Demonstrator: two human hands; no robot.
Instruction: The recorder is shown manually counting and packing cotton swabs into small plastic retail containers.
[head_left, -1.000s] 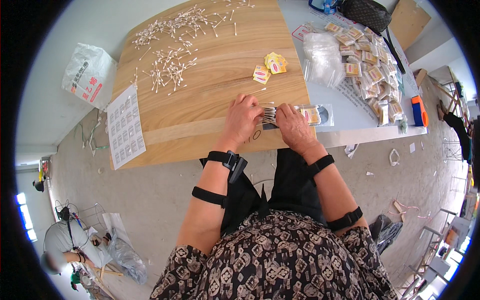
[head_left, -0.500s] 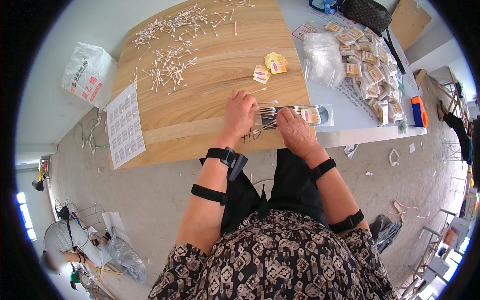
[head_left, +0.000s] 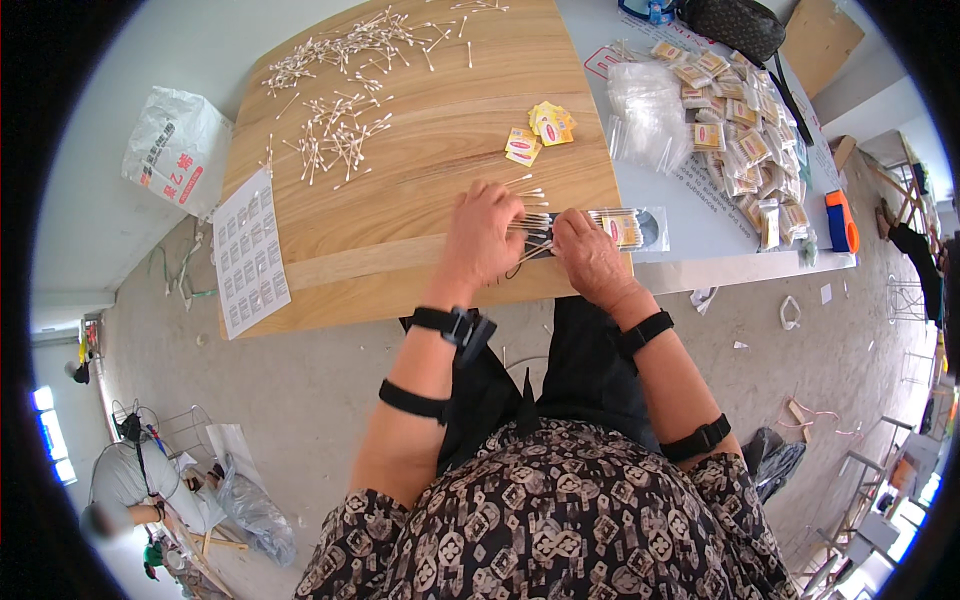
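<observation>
A small clear plastic bag (head_left: 655, 228) lies across the table's right edge, with white cotton swabs and a yellow card (head_left: 622, 232) in it. My right hand (head_left: 598, 262) is closed over the bag's left part, fingers and thumb pressed together. From under its fingertips a bundle of cotton swabs (head_left: 536, 222) sticks out to the left. My left hand (head_left: 483, 238) curls round the left ends of these swabs; its fingertips are partly hidden. A few loose swabs (head_left: 530, 192) lie just beyond it.
Loose cotton swabs (head_left: 340, 140) are scattered over the far left of the wooden table. Yellow cards (head_left: 550, 125) lie ahead. On the grey table to the right are empty clear bags (head_left: 645, 115), a pile of filled packs (head_left: 755, 150) and an orange-and-blue tape dispenser (head_left: 841, 222). A printed sheet (head_left: 250, 255) hangs over the left edge.
My left hand has come slightly nearer and turned over the swab ends, covering those that stuck out lower left. Another loose swab shows beyond it. My right hand stays on the bag.
</observation>
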